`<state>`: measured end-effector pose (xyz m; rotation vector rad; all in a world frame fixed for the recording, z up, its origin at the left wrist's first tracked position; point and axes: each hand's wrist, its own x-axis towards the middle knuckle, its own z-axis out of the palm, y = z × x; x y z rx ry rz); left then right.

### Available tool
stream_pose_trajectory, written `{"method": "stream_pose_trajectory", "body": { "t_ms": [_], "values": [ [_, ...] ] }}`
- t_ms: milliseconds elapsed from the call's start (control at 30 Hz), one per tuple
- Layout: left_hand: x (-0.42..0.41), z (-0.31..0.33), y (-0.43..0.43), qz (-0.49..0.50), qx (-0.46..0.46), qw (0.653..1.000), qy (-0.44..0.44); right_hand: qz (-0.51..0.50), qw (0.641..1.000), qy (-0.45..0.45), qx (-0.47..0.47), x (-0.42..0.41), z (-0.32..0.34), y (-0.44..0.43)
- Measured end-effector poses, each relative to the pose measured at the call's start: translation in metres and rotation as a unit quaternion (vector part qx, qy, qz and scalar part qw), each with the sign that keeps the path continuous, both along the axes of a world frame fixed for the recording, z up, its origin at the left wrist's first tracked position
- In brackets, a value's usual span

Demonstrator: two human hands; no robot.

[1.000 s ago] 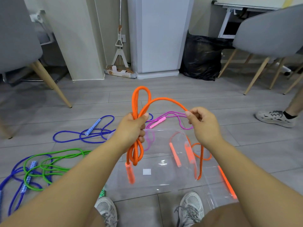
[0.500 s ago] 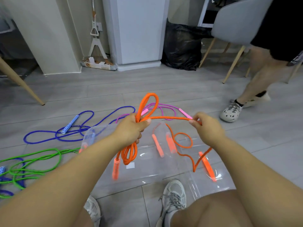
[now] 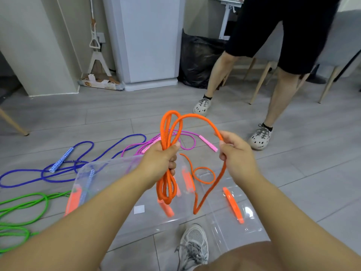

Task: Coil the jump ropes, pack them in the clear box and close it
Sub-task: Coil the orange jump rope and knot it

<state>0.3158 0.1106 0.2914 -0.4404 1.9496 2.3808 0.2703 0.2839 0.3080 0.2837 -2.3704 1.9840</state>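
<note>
Orange rope [image 3: 167, 184] is on the move again. Half a second back the strand between the hands ran flat and taut; now it arches high above both sets of fingers. The right hand [image 3: 236, 155] has given slack and is feeding a fresh loop toward the bundle. By my read, one more turn is about to join the coil, with plenty of tail left to gather.

The left hand [image 3: 160, 159] has its fingers wrapped tight round the gathered loops. The right fingers curl round the single strand.

The coil's long axis stands near upright. Loop tops poke up above the left fingers, while the lower loops and one handle [image 3: 166, 209] hang below them, handle pointing down into the open box [image 3: 109, 173]. Below the right fingers the loose tail drops to a sharp bend over the box, then climbs back. A bystander [image 3: 283, 79] has stepped in beyond the hands.
</note>
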Motion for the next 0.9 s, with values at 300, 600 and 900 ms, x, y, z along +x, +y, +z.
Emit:
{"method": "stream_pose_trajectory", "body": {
  "t_ms": [300,600,900],
  "values": [
    [0.004,0.011,0.008,0.033,0.012,0.998,0.054,0.017,1.000,0.002,-0.016,0.016,0.008,-0.037],
    [0.009,0.014,-0.004,0.093,-0.002,0.993,0.080,0.108,0.991,0.046,0.059,0.024,0.005,-0.064],
    [0.005,0.012,-0.029,0.164,0.015,0.984,0.073,0.171,0.977,-0.024,0.121,0.019,-0.005,-0.047]
  ]
}}
